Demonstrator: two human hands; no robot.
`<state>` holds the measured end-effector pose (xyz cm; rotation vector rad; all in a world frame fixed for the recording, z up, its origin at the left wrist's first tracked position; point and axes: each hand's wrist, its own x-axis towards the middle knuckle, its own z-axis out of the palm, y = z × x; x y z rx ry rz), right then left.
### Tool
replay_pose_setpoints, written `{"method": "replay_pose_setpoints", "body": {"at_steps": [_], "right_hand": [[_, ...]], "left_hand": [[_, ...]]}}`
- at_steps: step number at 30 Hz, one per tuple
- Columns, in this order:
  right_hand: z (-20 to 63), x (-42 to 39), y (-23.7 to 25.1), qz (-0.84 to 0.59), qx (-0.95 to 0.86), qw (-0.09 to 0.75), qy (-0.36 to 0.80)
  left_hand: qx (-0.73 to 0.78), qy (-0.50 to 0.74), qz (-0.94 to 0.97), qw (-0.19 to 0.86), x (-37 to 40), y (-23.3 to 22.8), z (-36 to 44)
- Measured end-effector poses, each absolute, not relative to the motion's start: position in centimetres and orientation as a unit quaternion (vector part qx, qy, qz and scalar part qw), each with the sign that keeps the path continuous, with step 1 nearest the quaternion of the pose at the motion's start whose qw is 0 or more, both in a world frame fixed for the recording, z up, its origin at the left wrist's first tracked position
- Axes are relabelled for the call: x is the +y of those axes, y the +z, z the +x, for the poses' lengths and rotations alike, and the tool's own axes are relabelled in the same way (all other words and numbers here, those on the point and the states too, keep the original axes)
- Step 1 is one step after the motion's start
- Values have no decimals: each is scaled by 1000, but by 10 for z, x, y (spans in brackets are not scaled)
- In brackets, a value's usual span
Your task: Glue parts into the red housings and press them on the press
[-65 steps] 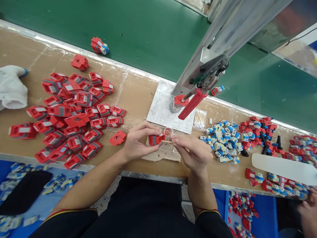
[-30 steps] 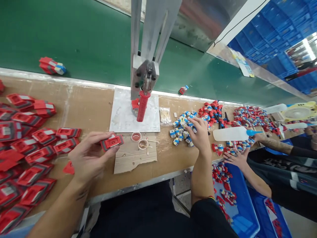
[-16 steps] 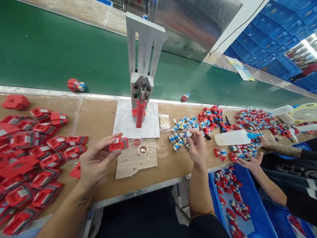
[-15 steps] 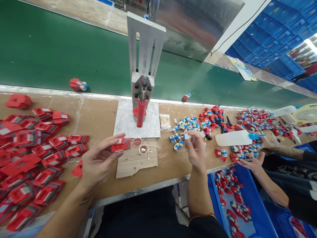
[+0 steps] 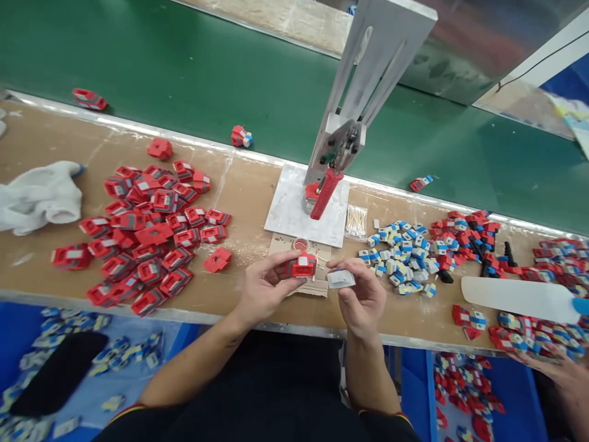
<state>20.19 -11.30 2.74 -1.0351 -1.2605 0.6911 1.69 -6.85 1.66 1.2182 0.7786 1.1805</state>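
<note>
Brown board covers the table (image 5: 248,184), and a green conveyor belt (image 5: 184,73) runs along its far edge. A hand press with a red handle (image 5: 326,194) stands on a pale plate (image 5: 294,209) near the middle. A heap of red housings (image 5: 142,233) lies to the left, with a white cloth (image 5: 41,196) beyond it; small blue-and-white parts (image 5: 402,258) and more red pieces are scattered to the right. Blue bins show below the table's near edge.

At the lower right another person's hand (image 5: 559,371) is cut off by the frame, just below a white bottle (image 5: 519,298) lying flat. The small cup (image 5: 300,244) behind the hands is partly hidden.

The left hand (image 5: 264,288) pinches a red housing (image 5: 302,266) between thumb and fingertips, held just above the cardboard pad (image 5: 317,287). The right hand (image 5: 363,298) has its fingers closed on a small grey-white part (image 5: 341,279), close beside the housing but not touching it.
</note>
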Motion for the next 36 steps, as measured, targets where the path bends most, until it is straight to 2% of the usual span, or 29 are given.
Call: {"method": "replay_pose_setpoints", "body": {"at_steps": [13,18,29,33,36], "right_hand": [[202,-118,20,-414,-532,649,353],[204,-121,29,-426,-551,642,321],[201,-118,57,-442,-736,496,133],[203,-112,66,-423,-794,420,121],[206,-107,64,-416,-809,394,132]], "left_hand": [[337,517,548,565,-76,25,17],[339,502,540,584,-78,20,14],[382,468,541,585,-79,30,14],[398,436,602,537,-75,35,11],[400,412,646,503,-72,38,3]]}}
